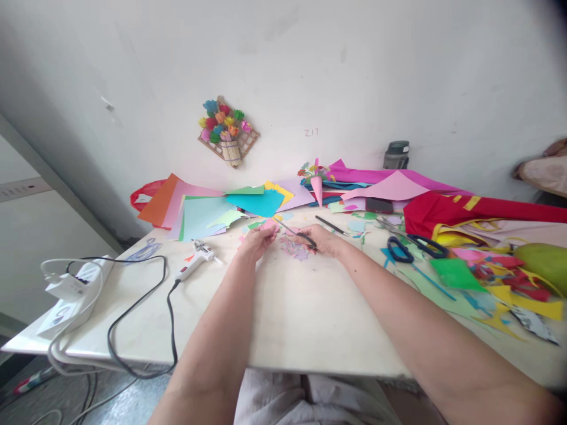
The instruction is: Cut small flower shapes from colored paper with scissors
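Note:
My left hand (257,243) pinches a small piece of pink paper (269,226) above the middle of the table. To its right, my right hand (322,241) grips dark-handled scissors (290,228), their blades pointing up and left toward the pink paper. Whether the blades touch the paper is too small to tell. Just below the scissors lies a little heap of pink and lilac paper cuttings (296,248). Behind my right hand a black pen (331,225) rests on the table.
A white glue gun (195,263) with a looping black cable and a power strip (73,298) occupy the left side. Coloured sheets (206,213) line the back. Larger scissors (401,249), green paper (456,274) and scraps lie right, near red fabric (429,215).

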`<state>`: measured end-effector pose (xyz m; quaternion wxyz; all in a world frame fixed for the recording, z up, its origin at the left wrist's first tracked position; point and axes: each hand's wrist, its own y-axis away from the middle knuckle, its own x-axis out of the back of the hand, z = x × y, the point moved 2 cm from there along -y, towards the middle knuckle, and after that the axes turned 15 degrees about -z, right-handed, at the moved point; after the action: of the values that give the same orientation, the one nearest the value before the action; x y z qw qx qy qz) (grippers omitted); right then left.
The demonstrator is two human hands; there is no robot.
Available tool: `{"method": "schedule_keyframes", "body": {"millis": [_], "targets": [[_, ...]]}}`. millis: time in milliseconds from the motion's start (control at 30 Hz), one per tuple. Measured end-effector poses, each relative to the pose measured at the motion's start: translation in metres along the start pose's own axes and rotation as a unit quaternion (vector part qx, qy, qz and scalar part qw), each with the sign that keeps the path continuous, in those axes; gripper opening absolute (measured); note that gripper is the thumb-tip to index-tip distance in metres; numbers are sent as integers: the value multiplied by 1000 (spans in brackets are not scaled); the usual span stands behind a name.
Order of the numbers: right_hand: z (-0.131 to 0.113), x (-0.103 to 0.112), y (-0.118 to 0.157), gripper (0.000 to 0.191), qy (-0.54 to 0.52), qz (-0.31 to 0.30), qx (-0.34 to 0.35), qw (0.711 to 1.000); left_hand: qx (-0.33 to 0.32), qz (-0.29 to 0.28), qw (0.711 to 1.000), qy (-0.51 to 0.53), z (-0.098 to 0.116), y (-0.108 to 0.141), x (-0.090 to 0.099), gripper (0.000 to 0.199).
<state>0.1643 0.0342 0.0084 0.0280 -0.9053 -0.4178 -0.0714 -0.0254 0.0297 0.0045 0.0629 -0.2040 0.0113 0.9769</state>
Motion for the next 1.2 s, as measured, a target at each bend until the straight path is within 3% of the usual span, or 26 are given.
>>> {"method": "schedule_keyframes", "body": {"millis": [267, 467, 1200], "targets": [[-3, 0, 4, 22, -23, 10, -41, 999, 7, -32, 999, -39, 5, 5, -3, 11], [-5, 0, 4, 24, 26, 8, -50, 998, -4, -109, 989, -104, 2, 5, -5, 26], [1, 13, 4, 27, 68, -6, -63, 996, 7, -144, 978, -149, -2, 3, 0, 25]]}}
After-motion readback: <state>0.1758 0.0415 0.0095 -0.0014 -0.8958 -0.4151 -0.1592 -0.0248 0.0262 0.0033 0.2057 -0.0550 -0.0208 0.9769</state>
